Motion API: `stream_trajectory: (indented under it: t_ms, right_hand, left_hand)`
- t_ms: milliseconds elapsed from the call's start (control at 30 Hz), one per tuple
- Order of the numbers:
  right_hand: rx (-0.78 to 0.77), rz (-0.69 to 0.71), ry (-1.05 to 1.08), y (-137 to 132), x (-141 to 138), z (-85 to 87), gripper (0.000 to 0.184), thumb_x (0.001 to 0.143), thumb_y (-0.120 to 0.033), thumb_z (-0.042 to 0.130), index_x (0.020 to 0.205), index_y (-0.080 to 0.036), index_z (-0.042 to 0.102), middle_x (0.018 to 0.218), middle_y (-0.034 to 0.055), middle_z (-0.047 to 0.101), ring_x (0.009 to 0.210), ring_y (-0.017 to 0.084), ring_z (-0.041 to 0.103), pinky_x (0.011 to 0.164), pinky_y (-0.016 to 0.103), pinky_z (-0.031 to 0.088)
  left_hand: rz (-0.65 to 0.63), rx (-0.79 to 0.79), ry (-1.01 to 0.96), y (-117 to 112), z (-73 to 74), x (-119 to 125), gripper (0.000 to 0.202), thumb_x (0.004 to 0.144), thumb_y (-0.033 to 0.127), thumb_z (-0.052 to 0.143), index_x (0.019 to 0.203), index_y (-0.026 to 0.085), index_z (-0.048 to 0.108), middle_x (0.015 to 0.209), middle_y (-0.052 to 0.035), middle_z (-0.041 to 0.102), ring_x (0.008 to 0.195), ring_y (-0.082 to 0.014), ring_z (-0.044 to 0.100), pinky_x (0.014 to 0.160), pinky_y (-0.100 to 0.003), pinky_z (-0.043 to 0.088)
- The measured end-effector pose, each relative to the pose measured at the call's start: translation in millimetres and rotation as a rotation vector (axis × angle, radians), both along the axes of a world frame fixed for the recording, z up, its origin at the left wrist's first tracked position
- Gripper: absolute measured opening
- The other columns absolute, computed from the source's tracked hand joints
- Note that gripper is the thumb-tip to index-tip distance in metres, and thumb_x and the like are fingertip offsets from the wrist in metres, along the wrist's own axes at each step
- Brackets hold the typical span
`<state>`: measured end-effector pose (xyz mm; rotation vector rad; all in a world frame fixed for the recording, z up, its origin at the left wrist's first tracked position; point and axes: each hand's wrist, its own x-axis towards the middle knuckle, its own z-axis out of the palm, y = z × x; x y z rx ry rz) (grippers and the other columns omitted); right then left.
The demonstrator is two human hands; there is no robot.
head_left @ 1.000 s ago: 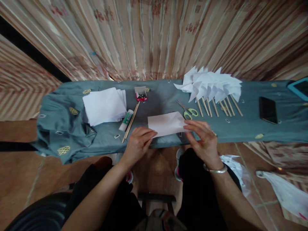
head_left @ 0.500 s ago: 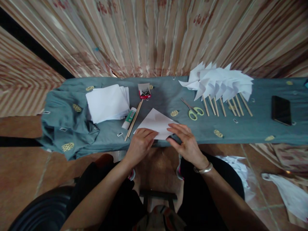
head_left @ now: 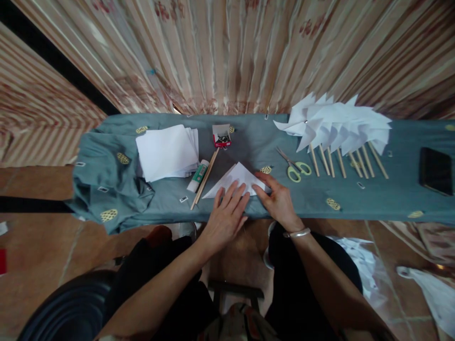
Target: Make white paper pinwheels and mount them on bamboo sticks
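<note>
A white sheet of paper (head_left: 240, 174), folded into a triangle, lies near the front edge of the cloth-covered table with its peak pointing away from me. My left hand (head_left: 227, 215) rests on its lower edge, fingers stretched out and slightly spread. At the triangle's right corner, my right hand (head_left: 279, 199) holds the paper between thumb and fingers. Just left of the paper are thin wooden sticks (head_left: 205, 179) and a glue stick (head_left: 198, 175). Scissors (head_left: 295, 169) with green handles lie to the right.
A stack of white paper (head_left: 167, 154) sits on the left of the table (head_left: 249, 130). Behind the sticks stands an open red box of small metal pieces (head_left: 222, 136). Several overlapping paper pinwheels (head_left: 337, 123) on sticks and a dark phone (head_left: 435, 170) lie at right.
The paper has gone from an opened diamond shape to a folded triangle. My left hand has gone from curled fingers to lying flat on the fold. The view has shifted slightly left.
</note>
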<state>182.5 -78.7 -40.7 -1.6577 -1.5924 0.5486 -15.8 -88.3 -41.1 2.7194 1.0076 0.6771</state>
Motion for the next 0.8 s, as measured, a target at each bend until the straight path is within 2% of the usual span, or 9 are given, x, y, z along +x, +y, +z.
stream_trajectory:
  t_ms: [133,300,800]
  right_hand:
    - [0.054,-0.004,-0.102,-1.4,-0.9,-3.9,0.037,0.094,-0.042,0.054,0.120,-0.020,0.066,0.115,0.0104,0.073,0.106,0.026,0.069,0.094,0.041,0.055]
    - [0.096,-0.006,-0.163,0.2,-3.3,-7.2,0.037,0.096,-0.045,0.051,0.118,-0.020,0.068,0.111,0.0111,0.074,0.101,0.027,0.069,0.091,0.042,0.055]
    - [0.140,0.031,-0.220,1.9,-4.8,-8.7,0.037,0.098,-0.041,0.047,0.119,-0.017,0.067,0.111,0.0122,0.074,0.103,0.027,0.067,0.094,0.043,0.053]
  left_hand:
    - [0.001,-0.061,0.087,-3.4,-6.9,-0.7,0.060,0.094,0.035,0.054,0.146,0.010,0.036,0.155,-0.0215,0.038,0.152,-0.0355,0.013,0.117,-0.062,0.022]
    - [0.040,-0.088,0.151,-2.2,-8.9,-1.5,0.068,0.092,0.042,0.056,0.147,0.009,0.035,0.156,-0.0218,0.036,0.151,-0.0400,0.013,0.117,-0.066,0.020]
    - [0.089,-0.097,0.199,-1.1,-10.7,-1.1,0.070,0.091,0.041,0.056,0.150,0.011,0.033,0.157,-0.0205,0.035,0.150,-0.0417,0.016,0.115,-0.070,0.019]
